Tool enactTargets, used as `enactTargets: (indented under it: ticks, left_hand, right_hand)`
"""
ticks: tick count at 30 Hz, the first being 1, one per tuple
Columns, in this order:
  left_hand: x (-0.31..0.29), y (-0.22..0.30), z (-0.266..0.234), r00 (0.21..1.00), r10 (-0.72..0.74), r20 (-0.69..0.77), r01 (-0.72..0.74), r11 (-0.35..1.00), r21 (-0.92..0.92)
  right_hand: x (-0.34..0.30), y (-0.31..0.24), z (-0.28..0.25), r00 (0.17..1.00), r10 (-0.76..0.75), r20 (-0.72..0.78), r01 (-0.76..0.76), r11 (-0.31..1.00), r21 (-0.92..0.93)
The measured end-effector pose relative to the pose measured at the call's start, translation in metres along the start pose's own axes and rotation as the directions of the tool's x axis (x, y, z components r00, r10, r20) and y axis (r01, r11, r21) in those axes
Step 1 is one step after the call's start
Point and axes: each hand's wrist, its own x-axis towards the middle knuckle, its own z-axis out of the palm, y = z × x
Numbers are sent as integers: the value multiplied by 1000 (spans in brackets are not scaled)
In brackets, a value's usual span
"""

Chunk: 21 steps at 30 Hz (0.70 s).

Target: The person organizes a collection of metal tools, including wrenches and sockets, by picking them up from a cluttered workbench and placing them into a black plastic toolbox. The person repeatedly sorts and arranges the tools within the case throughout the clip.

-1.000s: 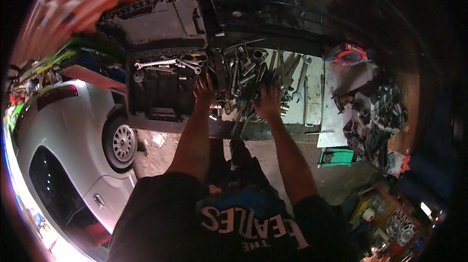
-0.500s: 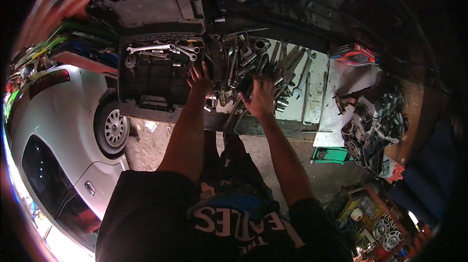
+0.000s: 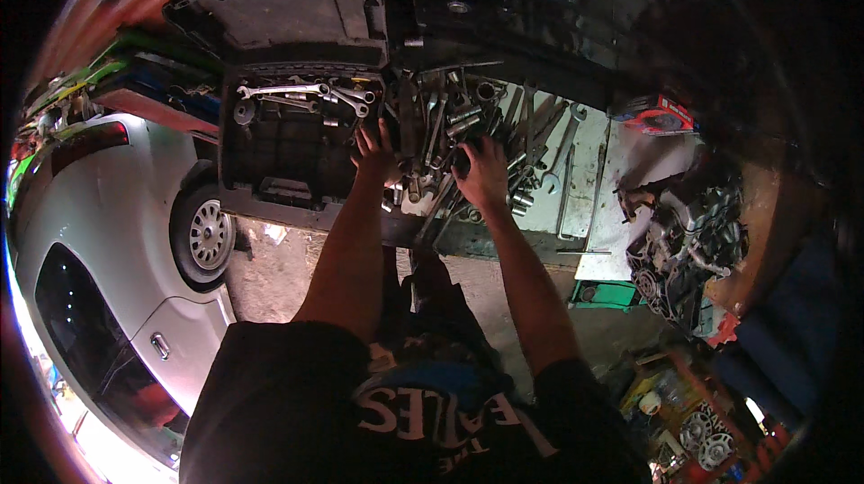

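My left hand (image 3: 374, 158) lies with its fingers spread at the right wall of an open black toolbox (image 3: 292, 160), beside the heap of loose tools. Inside the box, several combination wrenches (image 3: 286, 90) lie along the back, with a few sockets near them. My right hand (image 3: 486, 180) reaches into the heap of steel sockets, wrenches and bars. Its thumb and fingers curl around something dark among the tools, too shadowed to name. A cluster of sockets (image 3: 522, 202) sits just right of that hand. Farther right, an open-end wrench (image 3: 565, 149) lies on the white surface.
The toolbox lid (image 3: 279, 16) stands raised at the back. A red and black box (image 3: 664, 113) and a greasy metal engine assembly (image 3: 688, 237) are to the right. A green case (image 3: 607, 295) sits below the bench edge. A silver car (image 3: 117, 259) stands at the left.
My right thumb has drawn closer to the fingers over the heap. My left hand stays about where it was beside the toolbox wall. The view has shifted slightly.
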Motion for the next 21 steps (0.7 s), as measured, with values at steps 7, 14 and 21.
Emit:
enactTargets:
  ticks: [7,14,21]
  left_hand:
    - [-4,6,-8,997,-25,68,24,1000,12]
    - [-1,5,-5,999,1,45,-2,999,39]
    - [-8,7,-1,998,60,-35,-60,998,-9]
  right_hand:
    - [-1,-28,13,969,199,-145,-206,978,-39]
    - [38,-9,5,995,56,-88,-53,998,38]
    - [92,1,17,986,-159,-52,158,987,-18]
